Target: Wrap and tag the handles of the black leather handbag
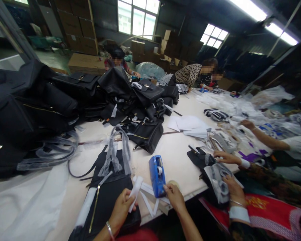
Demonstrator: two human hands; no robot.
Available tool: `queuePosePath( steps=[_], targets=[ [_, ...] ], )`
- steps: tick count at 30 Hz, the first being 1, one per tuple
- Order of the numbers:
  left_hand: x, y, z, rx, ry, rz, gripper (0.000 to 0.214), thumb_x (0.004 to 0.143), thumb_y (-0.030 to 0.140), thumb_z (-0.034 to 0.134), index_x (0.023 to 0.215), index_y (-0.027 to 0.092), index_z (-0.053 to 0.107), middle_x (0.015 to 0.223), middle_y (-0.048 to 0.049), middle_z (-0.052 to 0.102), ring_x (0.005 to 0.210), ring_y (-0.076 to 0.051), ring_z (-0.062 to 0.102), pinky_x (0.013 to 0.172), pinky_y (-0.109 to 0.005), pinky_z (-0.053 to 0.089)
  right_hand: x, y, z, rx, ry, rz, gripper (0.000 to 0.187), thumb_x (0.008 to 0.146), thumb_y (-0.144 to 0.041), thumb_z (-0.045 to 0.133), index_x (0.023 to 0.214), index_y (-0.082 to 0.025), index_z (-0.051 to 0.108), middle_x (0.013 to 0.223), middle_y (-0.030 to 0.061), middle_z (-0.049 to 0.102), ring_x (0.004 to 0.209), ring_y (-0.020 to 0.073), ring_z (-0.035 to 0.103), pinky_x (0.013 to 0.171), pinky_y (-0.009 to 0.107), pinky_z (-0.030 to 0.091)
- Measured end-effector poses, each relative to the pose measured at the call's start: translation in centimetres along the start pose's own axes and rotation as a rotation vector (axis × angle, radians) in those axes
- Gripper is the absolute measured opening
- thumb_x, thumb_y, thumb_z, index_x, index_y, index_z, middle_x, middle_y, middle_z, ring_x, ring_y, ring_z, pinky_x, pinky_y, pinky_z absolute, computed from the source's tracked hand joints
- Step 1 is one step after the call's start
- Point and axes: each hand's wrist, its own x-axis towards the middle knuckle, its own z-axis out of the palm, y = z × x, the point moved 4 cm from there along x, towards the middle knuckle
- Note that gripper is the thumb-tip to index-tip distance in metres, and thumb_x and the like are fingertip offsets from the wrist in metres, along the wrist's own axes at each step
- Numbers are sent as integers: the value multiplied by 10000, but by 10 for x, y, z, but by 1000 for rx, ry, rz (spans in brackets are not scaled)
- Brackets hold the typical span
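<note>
My left hand [121, 207] is closed around a rolled white paper strip [135, 192], above a black bag [110, 197] lying on the table. The bag has a gold zipper, and clear plastic wrap [114, 152] covers its straps. At the near end of a blue tape dispenser [156, 175], my right hand [175, 196] has its thumb and finger pinched; whatever is between them is too small to make out. Several loose white paper strips [147, 203] lie beside and below the dispenser, between my hands. A roll of tape [174, 183] lies partly behind my right hand.
Black bags [40, 103] are piled high on the left and at the back. White paper sheets [190, 124] lie mid-table. On the right, a co-worker's hands [233, 187] handle another dark bag [210, 177] with grey wrapping. Other people work farther back near plastic bags [223, 100].
</note>
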Motion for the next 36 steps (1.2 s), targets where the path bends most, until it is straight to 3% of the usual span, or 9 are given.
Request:
queuePosePath(
  steps=[9, 15, 20, 29, 36],
  targets=[
    [0, 0, -1, 11, -2, 8, 351, 750, 504, 635, 801, 175, 522, 644, -6, 652, 524, -115, 562, 514, -205, 399, -8, 1, -1, 258, -56, 114, 338, 677, -527, 612, 621, -199, 555, 589, -19, 536, 576, 147, 493, 534, 250, 374],
    [-1, 1, -1, -1, 14, -2, 372, 723, 518, 656, 792, 174, 534, 632, -8, 650, 521, -119, 556, 506, -207, 395, -27, 16, 13, 441, -189, 337, 390, 652, -555, 619, 625, -185, 496, 477, -57, 465, 392, 65, 350, 403, 194, 270],
    [1, 1, 1, -11, 2, -11, 374, 727, 521, 650, 789, 175, 523, 629, -6, 646, 517, -118, 546, 503, -207, 384, -34, 32, 20, 536, -239, 483, 387, 603, -507, 688, 605, -177, 484, 451, -69, 443, 366, 37, 336, 389, 170, 279],
    [3, -4, 1, -8, -14, -14, 354, 750, 500, 640, 800, 177, 504, 640, -3, 644, 522, -113, 545, 510, -205, 378, -38, 45, 31, 663, -213, 525, 414, 608, -505, 741, 672, -173, 502, 504, -78, 474, 391, 20, 359, 408, 145, 309],
    [3, -3, -1, 14, -4, -14, 350, 755, 498, 633, 810, 175, 513, 644, -8, 652, 522, -113, 550, 510, -207, 379, -34, 43, 27, 712, -296, 517, 398, 597, -448, 760, 689, -177, 483, 522, -87, 472, 410, 18, 359, 427, 141, 309]
  ],
)
